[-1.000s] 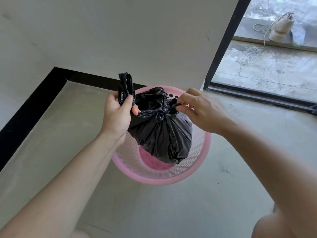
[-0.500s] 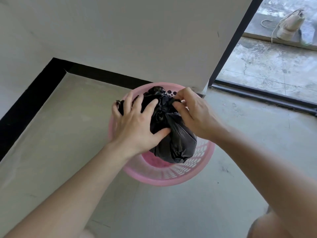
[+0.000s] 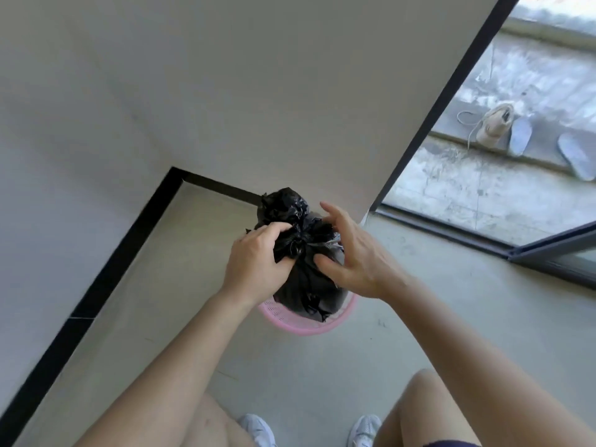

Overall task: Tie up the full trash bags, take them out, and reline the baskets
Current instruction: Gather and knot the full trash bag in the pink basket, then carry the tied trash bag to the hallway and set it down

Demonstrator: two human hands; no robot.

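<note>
In the corner by the black skirting (image 3: 129, 253) —

A: The black plastic trash bag (image 3: 306, 285) is hanging low in the mouth of the pink perforated plastic basket (image 3: 309, 330), which is standing on the grey floor (image 3: 451, 317). I am not managing to tell whether the bag's bottom is resting inside or hanging free.

B: Logging hands. The left hand (image 3: 258, 256) is clenching the gathered neck, fingers curling round it right at the knot (image 3: 298, 238). The right hand (image 3: 351, 250) is released, fingers spreading wide, with the thumb seeming to be touching the bag's side just below the knot.

A: So I am judging the tie as nearly finished and the lift-out as the step now starting. A crumpled tail of plastic (image 3: 283, 204) is standing up above the knot.

B: Agreeing. Advice for doing it well: the right hand should be testing the knot by tugging that tail while the left is holding the neck firm. A loose knot would be slipping under the bag's own weight.

A: Noting also that thin film is prone to tearing. The pull should be going straight up, so the bag is not dragging across the basket's rim and holes.

B: And the basket looks light. It could be riding up with the bag, so the free right hand might be pressing the rim down during the lift.

A: Recording risk: something pale is showing at the neck on the right side; I am not able to say what it is.
</note>
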